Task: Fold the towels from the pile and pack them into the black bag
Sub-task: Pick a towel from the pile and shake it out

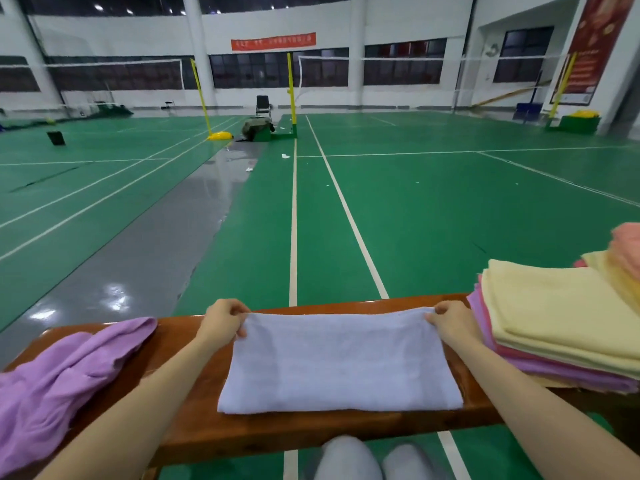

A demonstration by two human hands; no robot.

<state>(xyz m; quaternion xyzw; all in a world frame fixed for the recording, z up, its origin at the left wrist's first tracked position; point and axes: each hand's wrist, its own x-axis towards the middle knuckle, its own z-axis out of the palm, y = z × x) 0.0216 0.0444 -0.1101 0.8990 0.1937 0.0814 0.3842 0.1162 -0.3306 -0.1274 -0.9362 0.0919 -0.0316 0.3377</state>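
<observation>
A pale lavender towel (341, 362) lies flat on the wooden bench (270, 431), folded into a wide rectangle. My left hand (223, 322) pinches its far left corner. My right hand (450, 323) pinches its far right corner. Both hands sit at the bench's far edge. To the right a pile of towels (554, 327) in yellow, pink and purple is stacked on the bench, touching my right wrist area. A loose purple towel (62, 379) lies crumpled at the left end. No black bag is in view.
Beyond the bench stretches a green court floor (415, 209) with white lines and a wet grey strip (145, 258). Yellow net posts (292, 88), a chair (263, 103) and a small dark bin (56, 137) stand far off. My knees (349, 459) are under the bench's near edge.
</observation>
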